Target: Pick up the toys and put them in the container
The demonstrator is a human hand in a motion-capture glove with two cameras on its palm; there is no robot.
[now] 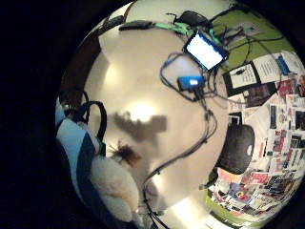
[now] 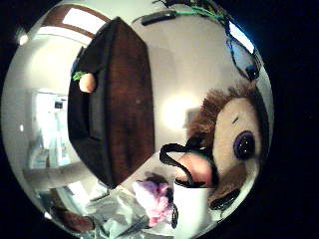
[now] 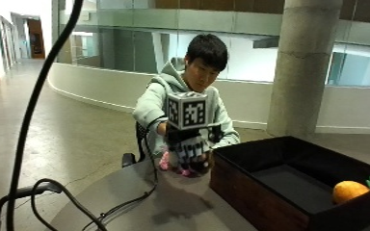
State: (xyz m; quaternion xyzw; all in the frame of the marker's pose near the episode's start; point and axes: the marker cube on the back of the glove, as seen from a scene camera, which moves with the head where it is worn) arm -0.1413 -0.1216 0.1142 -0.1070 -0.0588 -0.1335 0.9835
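The container (image 3: pixel 262 192) sits nearest the outside camera on the table (image 3: pixel 172 207), dark walls, open top, with an orange toy (image 3: pixel 349 190) already lying in its near corner; beyond its far end the gloved right hand (image 3: pixel 188 147) hangs above the table with the grip curled round a plush (image 2: pixel 234 139), brown-furred with a pale face and a dark eye, held close against the palm; a pink toy (image 3: pixel 169 161) lies just past the hand, near the person's body. To do this well, I judge the hand should carry the plush sideways over the wall, clear the rim before lowering, and let go above the bare floor, apart from the orange toy.
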